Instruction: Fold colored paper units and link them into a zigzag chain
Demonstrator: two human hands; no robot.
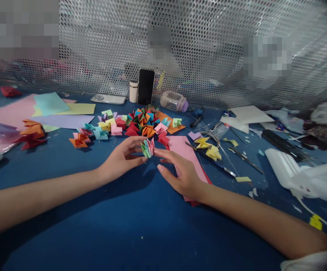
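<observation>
A small folded paper piece, green and pink with pointed tips, stands on the blue table. My left hand pinches it from the left with thumb and fingers. My right hand touches it from the right with fingertips, the other fingers spread over a pink paper sheet. Just behind lies a heap of several folded paper pieces in red, orange, blue, green and pink.
Coloured paper sheets and more folded pieces lie at the left. A black phone leans on the perforated metal screen, beside a small cup and a plastic jar. Yellow folded pieces, thin wires, scissors and a white device lie at the right.
</observation>
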